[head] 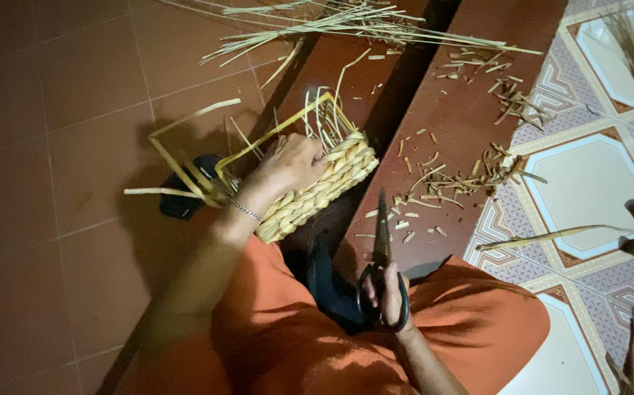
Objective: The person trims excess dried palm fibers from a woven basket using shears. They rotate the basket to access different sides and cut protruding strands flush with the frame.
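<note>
Head view is showing the left hand point(291, 167) gripping a half-woven straw basket point(317, 192) while the right hand point(384, 289) is clasping closed scissors point(382, 256), whose tip could be snagging loose strands point(324, 121).

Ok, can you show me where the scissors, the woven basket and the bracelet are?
scissors point(382, 241): head view, on the dark blades above the right hand.
woven basket point(331, 179): head view, on its braided side wall.
bracelet point(246, 211): head view, on the chain around the left wrist.
</note>
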